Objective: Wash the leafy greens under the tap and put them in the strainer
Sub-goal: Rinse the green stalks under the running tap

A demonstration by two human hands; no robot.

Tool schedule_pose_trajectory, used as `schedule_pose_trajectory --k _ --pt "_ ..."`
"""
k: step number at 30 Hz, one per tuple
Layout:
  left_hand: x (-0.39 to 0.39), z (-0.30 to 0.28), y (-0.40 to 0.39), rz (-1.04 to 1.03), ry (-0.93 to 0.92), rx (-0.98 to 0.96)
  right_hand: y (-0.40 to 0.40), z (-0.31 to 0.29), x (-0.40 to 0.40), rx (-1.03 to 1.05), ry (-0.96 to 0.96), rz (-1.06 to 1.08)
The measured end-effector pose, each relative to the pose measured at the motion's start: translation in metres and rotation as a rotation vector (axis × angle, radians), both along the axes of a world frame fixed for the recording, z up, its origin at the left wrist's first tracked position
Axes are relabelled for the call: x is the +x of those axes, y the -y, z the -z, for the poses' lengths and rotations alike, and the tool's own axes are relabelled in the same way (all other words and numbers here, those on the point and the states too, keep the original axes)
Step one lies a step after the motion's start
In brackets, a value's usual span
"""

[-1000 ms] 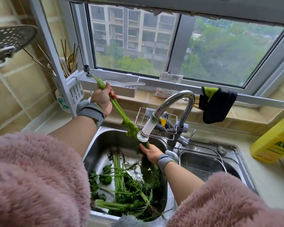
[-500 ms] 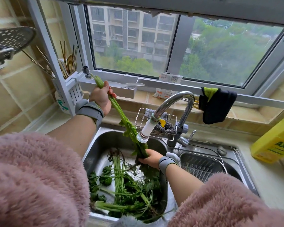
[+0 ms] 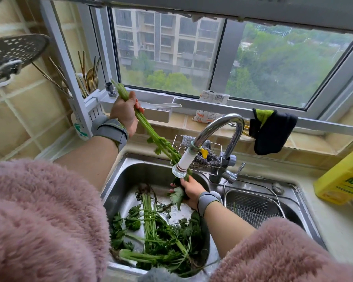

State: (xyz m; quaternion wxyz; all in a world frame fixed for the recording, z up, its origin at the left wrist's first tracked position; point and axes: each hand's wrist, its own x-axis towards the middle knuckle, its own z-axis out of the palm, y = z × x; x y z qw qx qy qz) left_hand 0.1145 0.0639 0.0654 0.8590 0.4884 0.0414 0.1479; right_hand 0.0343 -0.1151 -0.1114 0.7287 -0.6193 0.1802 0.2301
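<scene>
- Down in the left basin (image 3: pixel 130 169) lies a loose heap of greens (image 3: pixel 161 237); most of its stalks run near to far, leaves spread toward the near right, and a few thick pale stalk ends lie at the near left.
- To the right, the smaller basin (image 3: pixel 293 202) holds a wire-mesh strainer (image 3: pixel 253 208); only a thin green wisp or two shows at its left edge, too small to tell more.
- Behind the tap (image 3: pixel 218 129), a wire rack (image 3: pixel 202 153) holds a dark scrubber and a grey cloth.
- At the far left, a white caddy (image 3: pixel 90 110) holds chopsticks and spoons standing upright.
- On the sill, a white tray (image 3: pixel 159 112) carries a white spoon-like utensil.
- One bunch (image 3: pixel 151 133) is lifted clear of the heap, its long axis slanting from far left and high to near right and low.
- Its cut stalk end points up toward the window, poking out above the left hand; its leafy end points down into the left basin, passing just behind the tap's white nozzle (image 3: pixel 183 163).
- The left hand (image 3: pixel 124 112) has its fingers curled tight round the upper stalks.
- The right hand (image 3: pixel 190 190) sits just below the nozzle, fingers wrapped round the leafy lower end, with leaves sticking out to its left.
- Both wrists wear grey bands, and fluffy pink sleeves fill the near corners.
- On the right counter stands a yellow bottle (image 3: pixel 340 176); a dark cloth (image 3: pixel 271 131) hangs from the window rail.
</scene>
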Motion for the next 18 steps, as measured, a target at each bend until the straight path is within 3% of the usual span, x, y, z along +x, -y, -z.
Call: schedule_pose_trajectory --k 8,14,18 --pt "-0.005 -0.004 0.001 0.016 0.023 0.028 -0.006 -0.008 0.005 0.227 -0.032 0.080" --pt "-0.006 -0.003 0.000 0.022 0.020 0.020 -0.005 -0.010 0.003 -0.026 -0.035 0.080" --pt "-0.006 -0.001 0.000 0.030 0.036 0.026 -0.005 -0.011 0.003 0.082 -0.110 0.094"
